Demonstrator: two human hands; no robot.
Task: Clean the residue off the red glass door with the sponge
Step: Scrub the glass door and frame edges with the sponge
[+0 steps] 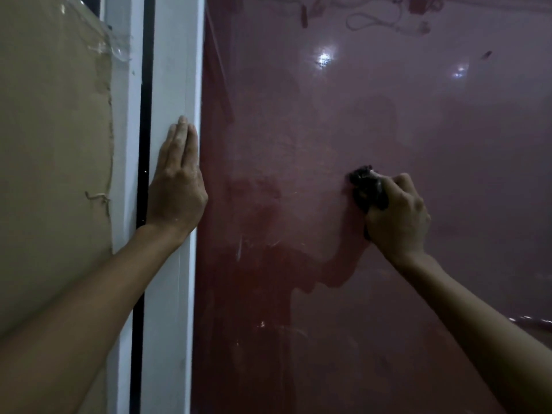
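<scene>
From the head camera, your right hand (398, 215) is at the middle right of the frame. Its fingers (401, 182) are curled tight around a small, dark, crumpled sponge (366, 186), and the sponge is pushed against the big, shiny red glass door (448, 130).

Your left hand (176, 180) is at the middle left. Its fingers are straight and flat, holding nothing, pressed on the smooth white door frame (176, 70) right beside the glass.

The job looks partly done. Below and to the left of the sponge, the glass is a deeper, clearer red, so that part seems wiped. A pale, cloudy film with small streaks sits left of the sponge, and the upper and right parts of the door look hazy and dull. Those parts likely need more rubbing.

At the far left is a flat brown cardboard sheet (53, 144) with crinkly clear tape (116, 46) at its upper edge.
</scene>
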